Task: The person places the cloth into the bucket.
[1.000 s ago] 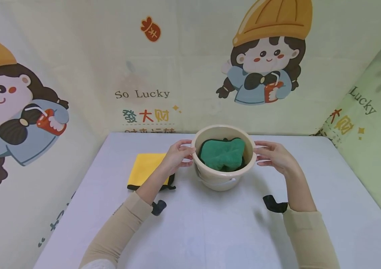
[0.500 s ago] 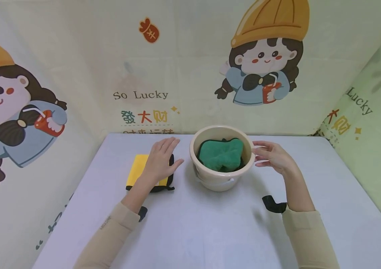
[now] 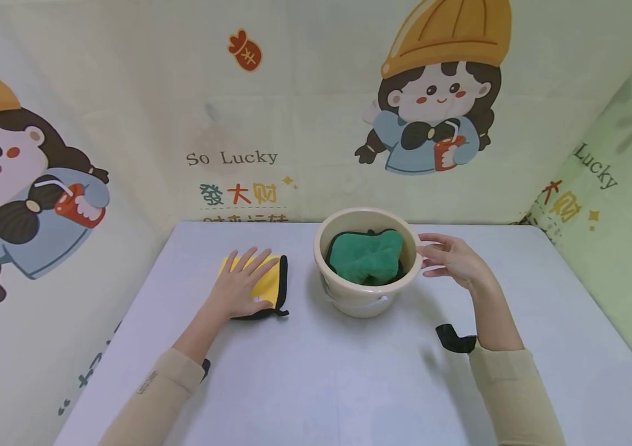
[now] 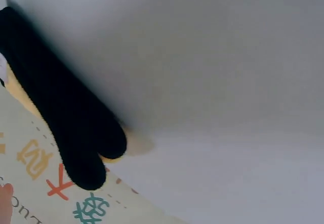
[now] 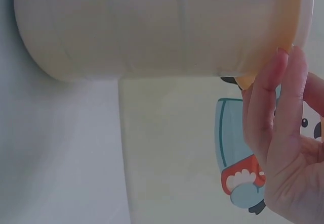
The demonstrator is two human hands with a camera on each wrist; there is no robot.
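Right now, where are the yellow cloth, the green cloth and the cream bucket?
yellow cloth with black edge (image 3: 268, 282), head view, bare right part.
fluffy green cloth (image 3: 368, 257), head view, middle.
round cream plastic bucket (image 3: 349, 297), head view, front wall.

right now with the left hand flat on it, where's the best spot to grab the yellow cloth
Probably the near right corner of the yellow cloth, where the black edge curls off the table. It lies flat, so a top grab finds little; pinch that raised edge from the bucket side. The left hand rests flat beside it.
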